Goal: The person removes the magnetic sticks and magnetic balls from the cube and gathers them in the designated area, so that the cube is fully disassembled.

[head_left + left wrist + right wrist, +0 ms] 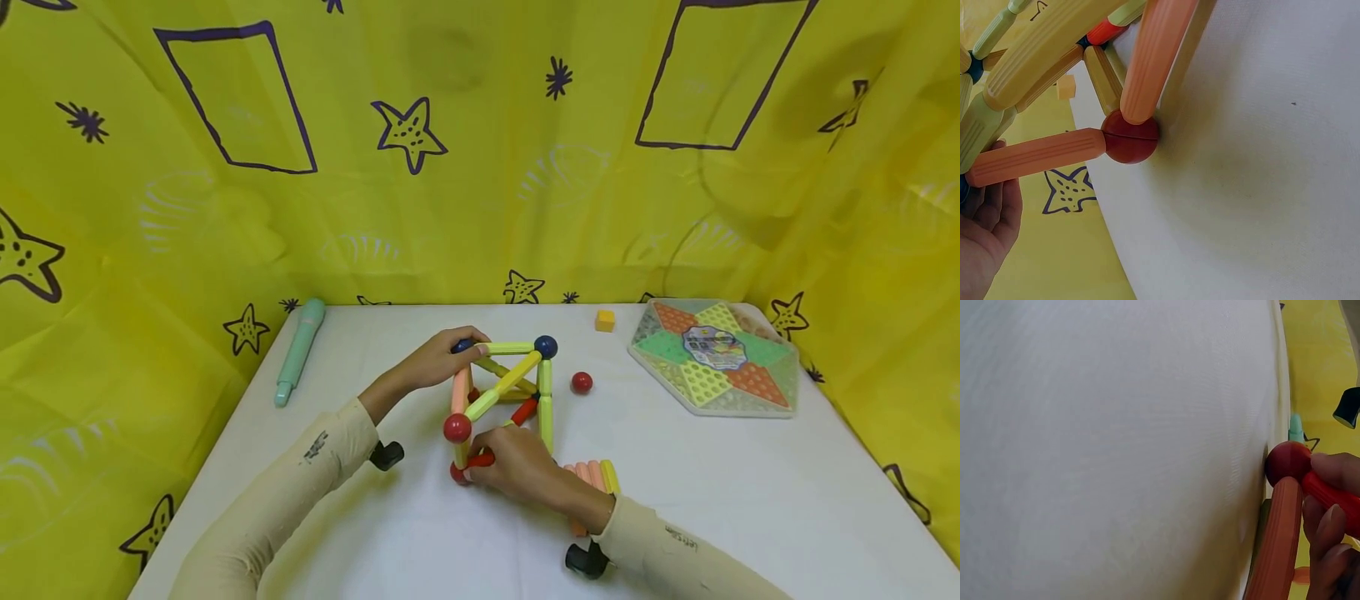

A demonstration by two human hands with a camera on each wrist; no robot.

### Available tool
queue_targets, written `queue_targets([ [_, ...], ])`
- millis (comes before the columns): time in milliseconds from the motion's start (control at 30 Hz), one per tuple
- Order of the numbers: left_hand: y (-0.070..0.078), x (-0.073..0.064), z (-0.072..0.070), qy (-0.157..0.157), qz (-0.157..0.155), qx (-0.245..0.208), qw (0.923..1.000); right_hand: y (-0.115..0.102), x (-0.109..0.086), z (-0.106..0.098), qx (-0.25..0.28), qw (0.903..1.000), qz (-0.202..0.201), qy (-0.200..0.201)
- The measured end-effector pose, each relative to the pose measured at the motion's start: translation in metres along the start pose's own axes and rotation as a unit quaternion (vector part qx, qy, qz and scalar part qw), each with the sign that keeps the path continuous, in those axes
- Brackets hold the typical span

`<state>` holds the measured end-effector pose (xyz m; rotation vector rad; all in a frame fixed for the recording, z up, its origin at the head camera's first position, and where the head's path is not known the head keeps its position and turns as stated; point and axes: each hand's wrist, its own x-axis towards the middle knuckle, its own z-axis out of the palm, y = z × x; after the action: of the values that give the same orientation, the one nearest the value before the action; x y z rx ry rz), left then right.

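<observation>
A frame of magnetic rods and balls stands on the table, with yellow, orange and red rods. At its far left top corner my left hand [441, 358] grips a blue ball [462, 345], its fingers curled over it; part of that hand [991, 225] shows in the left wrist view. My right hand [517, 462] pinches a red rod [1334, 501] between thumb and fingers. One end of this rod meets the lower red ball [1288, 464] at the near left corner. Above that corner sits another red ball [457, 428]. A second blue ball [546, 347] tops the far right corner.
Loose orange and yellow rods [592, 475] lie beside my right wrist. A loose red ball [582, 383] and a small yellow-orange cube [604, 321] rest to the right of the frame. Farther out are a hexagonal game board [712, 358] and a mint-green microphone-shaped object [302, 350].
</observation>
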<state>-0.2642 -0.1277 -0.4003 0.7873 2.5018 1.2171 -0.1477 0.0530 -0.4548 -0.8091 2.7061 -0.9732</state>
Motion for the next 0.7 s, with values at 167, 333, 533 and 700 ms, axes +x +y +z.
queue_targets([
  [167,0.001,0.001,0.0,0.001,-0.002,0.001,1.0,0.002,0.001,-0.002,0.012,0.9999,-0.005,-0.005],
  [333,0.002,0.0,0.0,0.002,-0.006,0.001,1.0,0.005,0.0,0.0,0.02,0.9997,-0.003,-0.013],
  [533,0.002,-0.001,0.0,0.0,-0.012,0.004,0.9999,0.009,-0.007,-0.006,0.026,0.9992,0.015,-0.026],
  [700,0.003,-0.002,-0.001,-0.001,-0.005,0.0,1.0,0.014,-0.02,-0.023,0.059,0.9967,0.022,-0.052],
])
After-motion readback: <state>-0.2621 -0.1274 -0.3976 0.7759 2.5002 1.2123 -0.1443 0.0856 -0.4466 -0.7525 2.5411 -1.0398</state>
